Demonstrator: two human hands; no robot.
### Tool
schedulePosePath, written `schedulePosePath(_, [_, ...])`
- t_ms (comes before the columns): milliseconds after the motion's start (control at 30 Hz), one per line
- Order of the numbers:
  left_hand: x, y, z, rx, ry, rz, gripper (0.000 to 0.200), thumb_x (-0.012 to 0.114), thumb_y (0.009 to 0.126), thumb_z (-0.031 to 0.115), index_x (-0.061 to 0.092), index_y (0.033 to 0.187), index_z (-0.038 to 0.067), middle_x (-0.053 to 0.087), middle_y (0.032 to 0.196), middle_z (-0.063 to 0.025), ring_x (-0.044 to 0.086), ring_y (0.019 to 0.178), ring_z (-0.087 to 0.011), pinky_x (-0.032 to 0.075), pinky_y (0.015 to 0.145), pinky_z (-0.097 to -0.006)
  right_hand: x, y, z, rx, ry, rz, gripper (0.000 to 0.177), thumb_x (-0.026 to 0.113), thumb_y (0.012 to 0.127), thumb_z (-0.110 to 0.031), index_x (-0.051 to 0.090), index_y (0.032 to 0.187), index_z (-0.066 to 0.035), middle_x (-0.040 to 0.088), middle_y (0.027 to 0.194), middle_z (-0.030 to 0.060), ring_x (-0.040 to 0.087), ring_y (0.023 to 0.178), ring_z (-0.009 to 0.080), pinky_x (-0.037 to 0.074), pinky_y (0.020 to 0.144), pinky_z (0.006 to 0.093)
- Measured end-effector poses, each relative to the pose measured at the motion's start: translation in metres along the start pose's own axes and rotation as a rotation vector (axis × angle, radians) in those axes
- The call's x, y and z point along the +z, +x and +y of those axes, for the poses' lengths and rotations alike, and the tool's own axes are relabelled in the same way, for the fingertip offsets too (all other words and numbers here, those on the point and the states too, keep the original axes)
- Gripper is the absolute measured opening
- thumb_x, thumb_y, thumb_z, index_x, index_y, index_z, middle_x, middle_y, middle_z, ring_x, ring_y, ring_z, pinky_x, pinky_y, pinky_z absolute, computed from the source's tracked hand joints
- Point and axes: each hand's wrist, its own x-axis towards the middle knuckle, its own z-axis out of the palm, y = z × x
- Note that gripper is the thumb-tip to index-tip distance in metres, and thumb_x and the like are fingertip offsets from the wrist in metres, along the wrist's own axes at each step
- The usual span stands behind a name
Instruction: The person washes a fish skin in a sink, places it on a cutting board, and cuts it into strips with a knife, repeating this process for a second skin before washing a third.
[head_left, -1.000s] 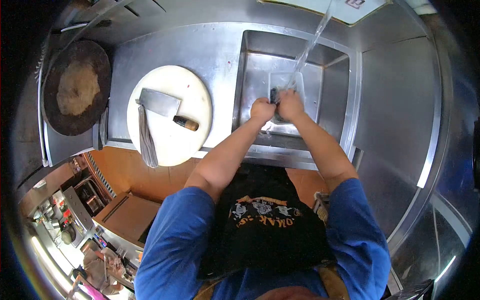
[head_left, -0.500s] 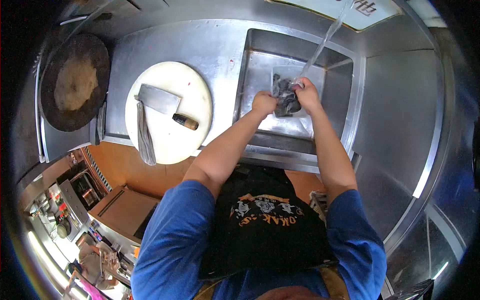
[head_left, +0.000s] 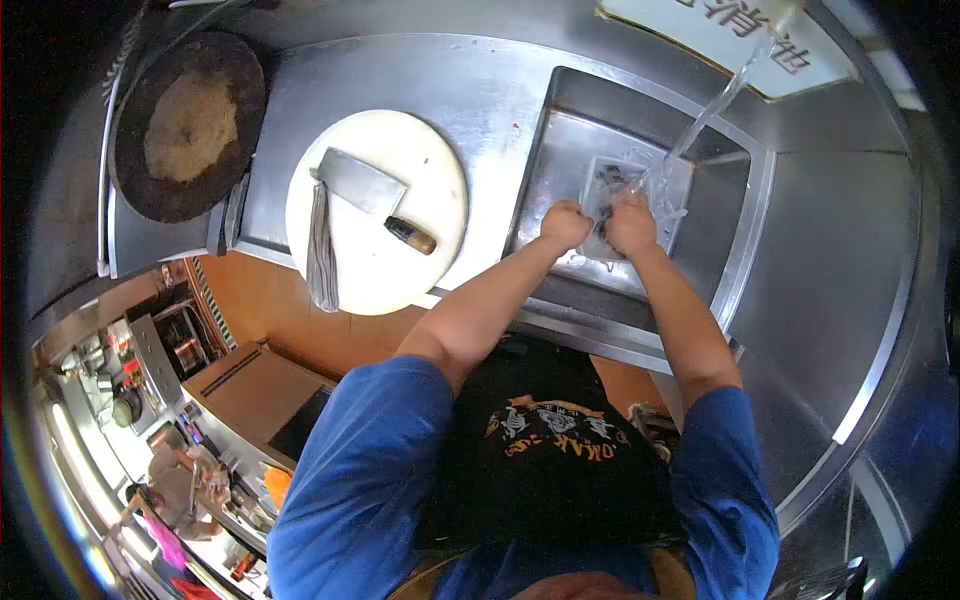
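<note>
A clear plastic container (head_left: 590, 180) with dark, wet pieces (head_left: 613, 174) in it is in the metal sink (head_left: 535, 150). My left hand (head_left: 567, 226) is closed on the container's left side, thumb and fingers curled at its rim. Inside the container, my right hand (head_left: 631, 226) has its fingers bent down and closed among the dark pieces, with the fingertips hidden. A stream of water (head_left: 715, 108) runs in from the upper right and splashes beside my right hand and over the container's edge.
Left of the sink, a round white cutting board (head_left: 375, 285) bears a cleaver (head_left: 362, 182) and a folded grey cloth (head_left: 320, 250). A large dark wok (head_left: 190, 125) sits at the far left. Farther back at lower left, a person (head_left: 180, 490) is in another kitchen area.
The view has shifted, so the sink and board appear farther right. My right hand has gone from the container's right edge down into the dark pieces. Water now splashes more widely.
</note>
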Motion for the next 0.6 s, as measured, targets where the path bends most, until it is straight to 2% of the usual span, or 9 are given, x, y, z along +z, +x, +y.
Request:
schedulePosePath(100, [-0.003, -0.006, 0.011, -0.001, 0.005, -0.019, 0.022, 0.071, 0.076, 0.021, 0.068, 0.079, -0.001, 0.066, 0.068, -0.0167, 0.067, 0.068, -0.0258, 0.054, 0.065, -0.0359, -0.048, 0.0, -0.01, -0.138, 0.219, -0.383, 0.031, 0.061, 0.081, -0.014, 0.061, 0.109, -0.003, 0.061, 0.114, 0.0209, 0.06, 0.107, 0.0376, 0.049, 0.095, 0.0466])
schedulePosePath(200, [-0.025, -0.01, 0.031, -0.188, -0.1, -0.217, 0.037, 0.072, 0.072, 0.031, 0.072, 0.099, 0.007, 0.07, 0.107, -0.0157, 0.068, 0.097, -0.0316, 0.054, 0.085, -0.037, -0.03, 0.004, 0.013, -0.007, 0.308, -0.013, 0.024, 0.065, 0.074, -0.006, 0.06, 0.098, -0.004, 0.063, 0.1, 0.0245, 0.061, 0.097, 0.0406, 0.049, 0.087, 0.047])
schedulePosePath(233, [-0.015, -0.002, 0.017, -0.196, -0.133, -0.197, 0.034, 0.072, 0.072, 0.03, 0.072, 0.097, 0.007, 0.07, 0.104, -0.0162, 0.068, 0.096, -0.0321, 0.054, 0.085, -0.0372, -0.033, 0.01, 0.021, 0.08, 0.238, -0.196, 0.048, 0.069, 0.073, -0.009, 0.057, 0.119, -0.006, 0.06, 0.113, 0.0245, 0.058, 0.108, 0.0391, 0.049, 0.093, 0.0451])
schedulePosePath(333, [-0.01, 0.007, 0.006, -0.072, -0.001, -0.166, 0.027, 0.071, 0.073, 0.026, 0.072, 0.092, 0.007, 0.07, 0.096, -0.0179, 0.069, 0.092, -0.0325, 0.054, 0.081, -0.0378, -0.067, -0.002, -0.003, -0.095, -0.029, -0.048, 0.077, 0.075, 0.071, -0.013, 0.043, 0.142, -0.012, 0.052, 0.129, 0.0231, 0.052, 0.121, 0.0371, 0.047, 0.1, 0.0445])
schedulePosePath(400, [-0.029, -0.004, 0.027, 0.017, 0.113, -0.198, 0.026, 0.07, 0.074, 0.025, 0.072, 0.092, 0.006, 0.071, 0.095, -0.0175, 0.069, 0.091, -0.0327, 0.054, 0.08, -0.0378, -0.086, 0.002, -0.025, -0.077, -0.162, -0.295, 0.092, 0.077, 0.07, -0.014, 0.031, 0.15, -0.015, 0.042, 0.14, 0.0222, 0.045, 0.129, 0.037, 0.045, 0.104, 0.0454])
schedulePosePath(467, [-0.039, -0.013, 0.041, 0.087, 0.012, -0.116, 0.02, 0.07, 0.074, 0.021, 0.068, 0.081, 0.002, 0.067, 0.078, -0.0171, 0.066, 0.075, -0.0312, 0.052, 0.07, -0.0398, -0.083, 0.013, -0.032, 0.003, -0.179, -0.429, 0.096, 0.078, 0.069, -0.016, 0.029, 0.151, -0.016, 0.04, 0.145, 0.0218, 0.044, 0.132, 0.0365, 0.044, 0.105, 0.0454])
schedulePosePath(500, [-0.041, -0.02, 0.042, 0.116, -0.038, -0.081, 0.018, 0.07, 0.074, 0.018, 0.066, 0.075, 0.0, 0.065, 0.07, -0.0169, 0.065, 0.067, -0.0304, 0.052, 0.065, -0.0407, -0.07, 0.018, -0.033, 0.08, -0.125, -0.452, 0.092, 0.079, 0.069, -0.017, 0.034, 0.149, -0.015, 0.042, 0.144, 0.0219, 0.046, 0.131, 0.0361, 0.045, 0.104, 0.0449])
schedulePosePath(533, [-0.034, -0.017, 0.03, 0.027, -0.071, -0.093, 0.018, 0.07, 0.073, 0.02, 0.068, 0.077, 0.002, 0.067, 0.075, -0.0168, 0.066, 0.073, -0.0316, 0.052, 0.068, -0.0402, -0.058, 0.02, -0.033, 0.162, -0.075, -0.473, 0.089, 0.08, 0.068, -0.019, 0.039, 0.147, -0.015, 0.045, 0.143, 0.022, 0.048, 0.13, 0.0357, 0.045, 0.104, 0.0444])
schedulePosePath(600, [-0.013, -0.005, -0.004, -0.148, -0.145, -0.115, 0.02, 0.071, 0.072, 0.023, 0.071, 0.081, 0.006, 0.071, 0.087, -0.0165, 0.068, 0.085, -0.034, 0.053, 0.075, -0.0391, -0.03, 0.013, -0.023, 0.136, 0.101, -0.47, 0.074, 0.078, 0.07, -0.027, 0.05, 0.137, -0.012, 0.052, 0.138, 0.0219, 0.054, 0.123, 0.0363, 0.048, 0.098, 0.045])
